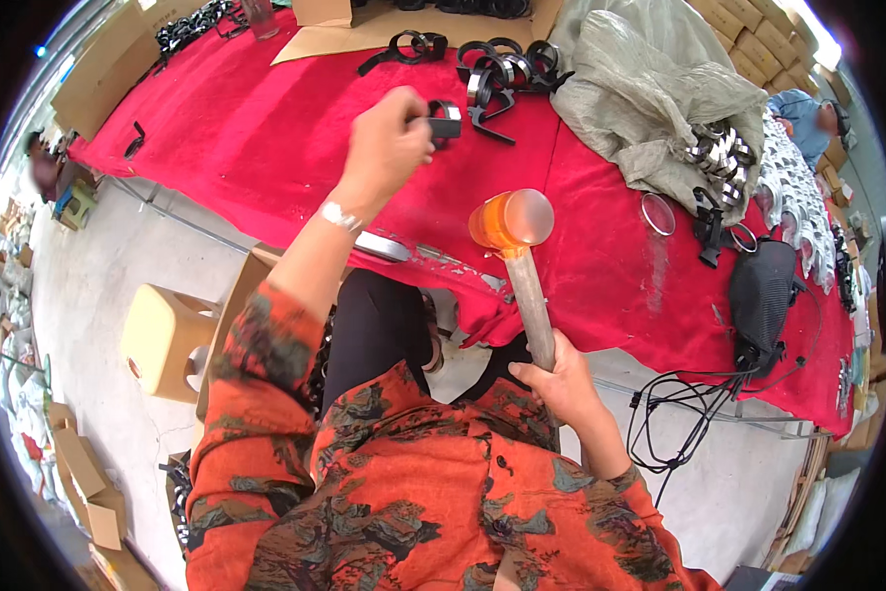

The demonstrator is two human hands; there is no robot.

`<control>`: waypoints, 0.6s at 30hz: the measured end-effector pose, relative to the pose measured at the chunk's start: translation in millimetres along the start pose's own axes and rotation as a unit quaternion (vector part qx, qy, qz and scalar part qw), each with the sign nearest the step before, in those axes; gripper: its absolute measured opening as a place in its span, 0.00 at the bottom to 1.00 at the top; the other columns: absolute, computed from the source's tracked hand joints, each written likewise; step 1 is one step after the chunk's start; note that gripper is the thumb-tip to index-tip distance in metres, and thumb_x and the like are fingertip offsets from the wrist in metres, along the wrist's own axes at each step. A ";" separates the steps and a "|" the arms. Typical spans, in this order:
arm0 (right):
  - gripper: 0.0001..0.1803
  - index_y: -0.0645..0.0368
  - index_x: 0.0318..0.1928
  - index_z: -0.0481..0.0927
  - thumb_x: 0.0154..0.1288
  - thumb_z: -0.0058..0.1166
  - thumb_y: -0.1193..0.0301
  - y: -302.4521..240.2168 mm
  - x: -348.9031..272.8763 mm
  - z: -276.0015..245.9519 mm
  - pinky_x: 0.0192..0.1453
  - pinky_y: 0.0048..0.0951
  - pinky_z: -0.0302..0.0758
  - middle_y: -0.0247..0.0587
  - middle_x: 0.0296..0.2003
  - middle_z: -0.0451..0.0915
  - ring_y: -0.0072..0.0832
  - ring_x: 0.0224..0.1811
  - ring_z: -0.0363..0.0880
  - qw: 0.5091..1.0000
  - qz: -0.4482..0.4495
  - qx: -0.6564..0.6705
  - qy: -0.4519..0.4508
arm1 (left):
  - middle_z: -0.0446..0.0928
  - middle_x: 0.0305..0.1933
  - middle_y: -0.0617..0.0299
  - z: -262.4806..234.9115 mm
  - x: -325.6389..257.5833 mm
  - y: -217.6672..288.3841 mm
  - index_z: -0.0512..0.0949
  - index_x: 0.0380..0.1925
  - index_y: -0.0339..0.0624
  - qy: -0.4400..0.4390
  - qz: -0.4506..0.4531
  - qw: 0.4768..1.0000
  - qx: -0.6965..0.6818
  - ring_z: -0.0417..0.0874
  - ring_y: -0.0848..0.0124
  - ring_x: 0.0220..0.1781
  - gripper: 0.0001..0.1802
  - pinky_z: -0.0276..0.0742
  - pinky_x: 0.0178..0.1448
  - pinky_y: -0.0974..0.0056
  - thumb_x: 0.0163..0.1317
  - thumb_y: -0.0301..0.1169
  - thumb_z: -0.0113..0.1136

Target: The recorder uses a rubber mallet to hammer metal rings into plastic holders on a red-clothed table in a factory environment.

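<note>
My left hand (382, 148) is raised over the red-covered table (216, 128), its fingers closed round a small black bracket with a metal ring (446, 122). A mallet with an orange, translucent head (507, 223) and a wooden handle (529, 300) is in my right hand (561, 382), head up, near the table's front edge. Several black ring clamps (502, 77) lie just beyond my left hand. Below my left wrist, a flat metal piece (384, 246) sits at the near edge of the table.
At the right, a grey woven sack (650, 74) bears several metal rings (726, 163). A black mesh-covered device (761, 295) trails cables (674, 419) over the edge. A yellow stool (167, 342) stands left of me. Other people (807, 123) are farther off.
</note>
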State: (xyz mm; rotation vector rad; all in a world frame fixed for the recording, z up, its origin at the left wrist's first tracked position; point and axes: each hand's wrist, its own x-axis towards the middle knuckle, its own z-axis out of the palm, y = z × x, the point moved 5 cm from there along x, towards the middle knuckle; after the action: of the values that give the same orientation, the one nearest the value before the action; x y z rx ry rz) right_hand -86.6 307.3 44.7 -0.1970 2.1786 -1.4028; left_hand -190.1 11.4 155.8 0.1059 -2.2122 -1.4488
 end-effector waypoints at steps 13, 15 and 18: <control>0.21 0.63 0.43 0.68 0.54 0.65 0.72 -32.6 -10.4 32.7 0.17 0.22 0.64 0.30 0.20 0.69 0.16 0.15 0.67 0.994 0.006 0.076 -0.076 | 0.76 0.32 0.66 -20.8 -176.6 -76.8 0.74 0.40 0.40 0.039 -0.189 0.928 -0.320 0.76 0.79 0.31 0.10 0.72 0.33 0.74 0.69 0.36 0.54; 0.20 0.63 0.42 0.70 0.53 0.66 0.71 -41.4 -8.9 37.5 0.18 0.21 0.64 0.30 0.21 0.70 0.15 0.15 0.67 0.997 -0.041 0.017 -0.071 | 0.74 0.27 0.69 -23.6 -180.0 -85.0 0.76 0.35 0.42 0.063 -0.194 0.932 -0.300 0.74 0.80 0.29 0.13 0.68 0.30 0.75 0.70 0.39 0.50; 0.20 0.63 0.42 0.73 0.53 0.65 0.68 -59.1 -10.7 30.4 0.28 0.26 0.68 0.34 0.22 0.71 0.20 0.23 0.67 0.993 -0.092 -0.069 -0.041 | 0.75 0.29 0.68 -28.4 -183.3 -115.8 0.75 0.35 0.42 0.011 -0.179 0.950 -0.254 0.75 0.80 0.31 0.13 0.70 0.33 0.74 0.71 0.39 0.49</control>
State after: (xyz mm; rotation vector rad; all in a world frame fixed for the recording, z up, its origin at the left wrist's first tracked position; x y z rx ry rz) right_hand -71.6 260.6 90.9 -0.5083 2.2355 -1.3155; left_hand -39.8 -3.5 -2.3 0.3585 -1.7900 -2.1577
